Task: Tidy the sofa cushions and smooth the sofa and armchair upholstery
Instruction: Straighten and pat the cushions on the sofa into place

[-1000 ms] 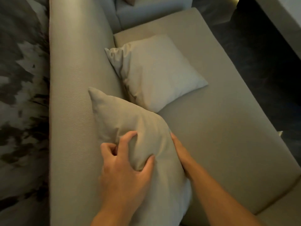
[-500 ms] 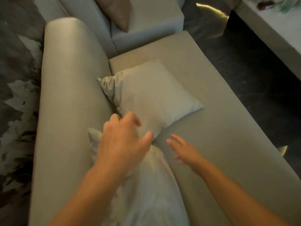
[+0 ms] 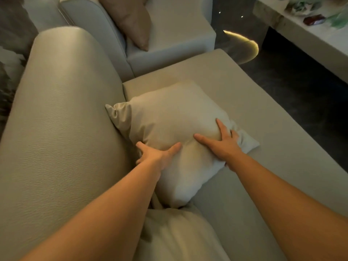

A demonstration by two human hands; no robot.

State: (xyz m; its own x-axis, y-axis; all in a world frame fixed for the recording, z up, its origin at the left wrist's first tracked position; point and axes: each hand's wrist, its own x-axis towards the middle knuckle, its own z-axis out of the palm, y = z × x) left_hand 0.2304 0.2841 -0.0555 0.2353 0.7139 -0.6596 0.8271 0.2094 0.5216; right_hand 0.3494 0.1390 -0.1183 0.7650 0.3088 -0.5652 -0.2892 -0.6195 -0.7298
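Note:
A pale beige cushion (image 3: 169, 113) lies on the sofa seat (image 3: 263, 147), its left corner against the sofa backrest (image 3: 62, 119). My left hand (image 3: 158, 155) grips the cushion's near left side, thumb on top. On its right side my right hand (image 3: 222, 146) presses with fingers spread, wrapping the edge. A second pale cushion (image 3: 178, 234) lies nearer me, between my forearms, partly hidden by the left arm.
A light armchair (image 3: 178, 44) stands beyond the sofa's end with a brown cushion (image 3: 130, 19) leaning in it. A low pale table (image 3: 305, 40) with small objects stands at the upper right across dark floor (image 3: 301, 95). A patterned wall surface (image 3: 9, 53) runs behind the backrest.
Both hands left the near cushion and reached forward to the far cushion, now holding it on either side. The view has shifted forward, showing the armchair and table.

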